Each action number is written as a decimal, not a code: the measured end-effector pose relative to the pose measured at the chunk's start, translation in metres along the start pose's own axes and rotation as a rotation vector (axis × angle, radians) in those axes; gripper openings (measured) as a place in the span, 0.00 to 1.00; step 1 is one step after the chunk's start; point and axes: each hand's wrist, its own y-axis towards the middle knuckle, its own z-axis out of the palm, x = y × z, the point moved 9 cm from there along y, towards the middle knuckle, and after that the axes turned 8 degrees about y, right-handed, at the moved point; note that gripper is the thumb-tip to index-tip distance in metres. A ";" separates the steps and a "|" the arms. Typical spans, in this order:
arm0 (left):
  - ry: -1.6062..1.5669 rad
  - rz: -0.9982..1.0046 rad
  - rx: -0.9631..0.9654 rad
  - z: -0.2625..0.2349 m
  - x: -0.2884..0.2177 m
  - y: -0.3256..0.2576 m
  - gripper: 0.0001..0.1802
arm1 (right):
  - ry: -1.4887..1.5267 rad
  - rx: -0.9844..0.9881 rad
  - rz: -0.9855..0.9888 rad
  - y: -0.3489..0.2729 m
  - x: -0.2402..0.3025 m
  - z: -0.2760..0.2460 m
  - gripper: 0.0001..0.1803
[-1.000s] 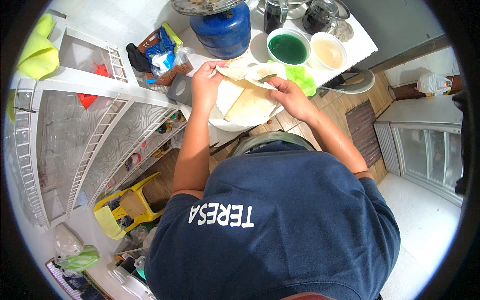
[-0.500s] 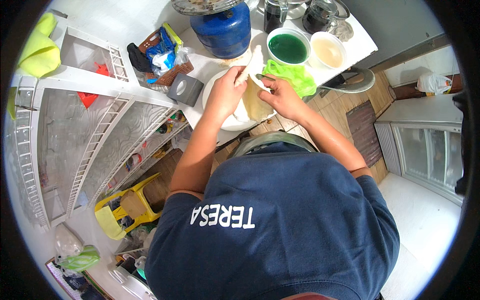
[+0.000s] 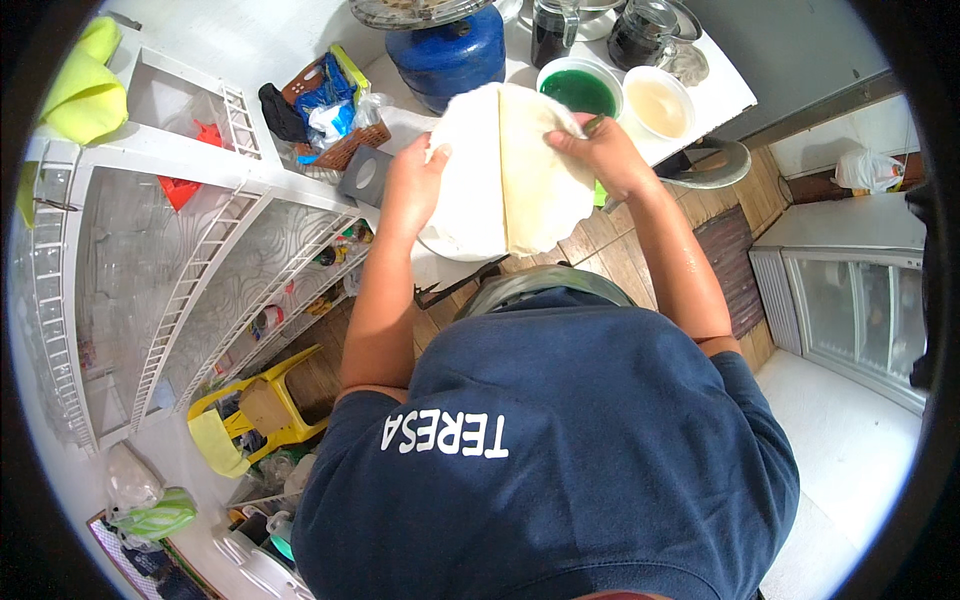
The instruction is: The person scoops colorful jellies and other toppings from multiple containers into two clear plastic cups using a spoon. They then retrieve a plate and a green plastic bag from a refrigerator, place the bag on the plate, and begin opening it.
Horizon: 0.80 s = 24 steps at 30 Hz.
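My two hands hold up a large, round, floppy sheet above the near edge of the white table. A straight line runs down its middle, with white on the left and pale yellow on the right; I cannot tell whether it is dough or cloth. My left hand pinches its left rim between thumb and fingers. At the upper right rim, my right hand grips it, and a small dark greenish thing shows by those fingers, too small to name. The sheet hides most of the white dish beneath.
Beyond the sheet stand a blue gas cylinder, a bowl of green liquid and a tub of cream-coloured liquid. Dark-filled glass jugs are at the back. A brown basket and a grey box sit left.
The sheet was folded and bunched between my hands; now it is spread out wide. My hands have moved apart, the left one leftward and the right one rightward and up.
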 end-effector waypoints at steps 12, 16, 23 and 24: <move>-0.649 -0.183 -0.022 -0.038 0.047 -0.004 0.18 | 0.271 -0.032 -0.050 -0.016 0.015 -0.034 0.17; -0.641 -0.165 -0.114 -0.051 0.052 -0.004 0.16 | 0.243 -0.128 -0.125 -0.034 0.031 -0.065 0.16; -0.282 -0.018 -0.308 -0.070 0.042 0.007 0.15 | 0.048 -0.477 -0.335 -0.088 0.076 -0.156 0.15; -0.164 -0.013 -0.336 -0.075 0.042 0.008 0.15 | 0.086 -0.527 -0.343 -0.096 0.079 -0.170 0.15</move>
